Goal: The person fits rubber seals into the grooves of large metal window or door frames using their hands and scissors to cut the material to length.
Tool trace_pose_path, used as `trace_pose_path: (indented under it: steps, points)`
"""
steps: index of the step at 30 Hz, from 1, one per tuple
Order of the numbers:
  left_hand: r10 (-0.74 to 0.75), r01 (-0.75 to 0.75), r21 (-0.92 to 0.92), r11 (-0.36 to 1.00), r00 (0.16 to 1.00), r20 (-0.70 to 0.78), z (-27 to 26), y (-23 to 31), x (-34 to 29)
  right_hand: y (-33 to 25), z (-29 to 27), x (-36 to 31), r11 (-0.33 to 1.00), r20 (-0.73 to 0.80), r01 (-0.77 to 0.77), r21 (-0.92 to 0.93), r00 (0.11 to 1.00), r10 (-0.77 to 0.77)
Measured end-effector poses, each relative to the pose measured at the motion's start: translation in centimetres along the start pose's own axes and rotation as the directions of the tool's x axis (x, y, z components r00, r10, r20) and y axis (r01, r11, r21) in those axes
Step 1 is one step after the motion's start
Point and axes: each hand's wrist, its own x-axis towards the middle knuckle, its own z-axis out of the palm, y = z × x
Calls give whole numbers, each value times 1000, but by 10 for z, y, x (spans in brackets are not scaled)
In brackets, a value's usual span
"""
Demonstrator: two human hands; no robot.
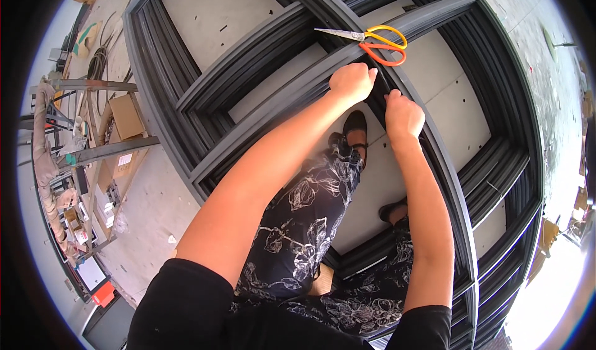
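A stack of dark grey metal frames, like window frames, surrounds my legs. Both my hands work at the inner side of one frame bar, close to the corner where two bars meet. My left hand is closed, its thumb pointing up against the bar. A little to the right and nearer, my right hand is also closed, fingers bent against the bar's inner edge. Whatever either hand pinches is hidden or too small to name. Just beyond them, scissors with one yellow and one orange handle lie on the bars, blades slightly apart and pointing left.
My shoes stand on the pale floor inside the frames. On the left are a metal rack with a cardboard box and loose items, and a coiled cable on the floor. Small dark scraps are scattered about.
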Motion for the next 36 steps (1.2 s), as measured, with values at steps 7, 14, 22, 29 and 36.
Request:
trace_pose_path:
  steps: [7, 14, 22, 29, 36]
  points:
    - [-224, 419, -629, 655, 903, 367, 7, -2, 6, 1, 2, 1, 997, -11, 68, -28, 998, -68]
    - [-196, 250, -615, 748, 968, 156, 38, -15, 16, -3, 8, 0, 996, -19, 88, -25, 996, -89]
    - [-228, 306, -679, 667, 952, 205, 36, -11, 18, -7, -3, 4, 998, 42, 58, -9, 997, -58]
    - [-319, 356, -729, 584, 927, 197, 36, -2, 26, -3, -7, 0, 999, 78, 5, 43, 997, -8]
    - [-345, 328, -760, 561, 927, 146, 42, -2, 27, 11, -22, -19, 993, -160, 28, 112, 987, -10]
